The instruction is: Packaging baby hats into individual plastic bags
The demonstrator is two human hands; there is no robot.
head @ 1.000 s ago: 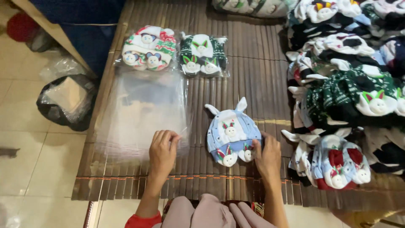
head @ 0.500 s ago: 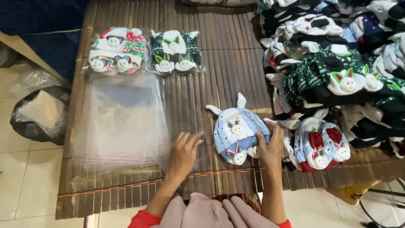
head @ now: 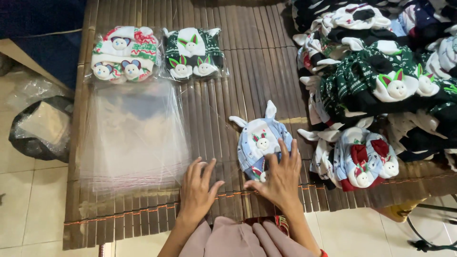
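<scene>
Left hand [head: 196, 189]: flat, palm down, fingers spread, grasping nothing; resting on the slatted bamboo table [head: 228, 95] at the near right corner of the stack of clear plastic bags [head: 135, 135].
Right hand [head: 281, 175]: open, fingers fanned, pressing on the near edge of the light-blue knitted hat [head: 259, 140]; not closed around it.
Light-blue knitted hat: lying flat near the middle of the table, two pointed white ears aimed away from the person, small white bunny face on the front; just right of the bag stack, apart from it.
Stack of clear plastic bags: spread flat on the left part of the table, below the two packed hats.
Packed hats: a red, white and green one [head: 124, 52] and a dark green one [head: 193, 52], each sealed in plastic, side by side at the far left.
Pile of unpacked hats [head: 381, 81]: heaped along the right side, dark green, navy and white; a blue and red set [head: 364, 159] nearest the right hand.
Floor at left: black plastic bag [head: 40, 131] on pale tiles.
</scene>
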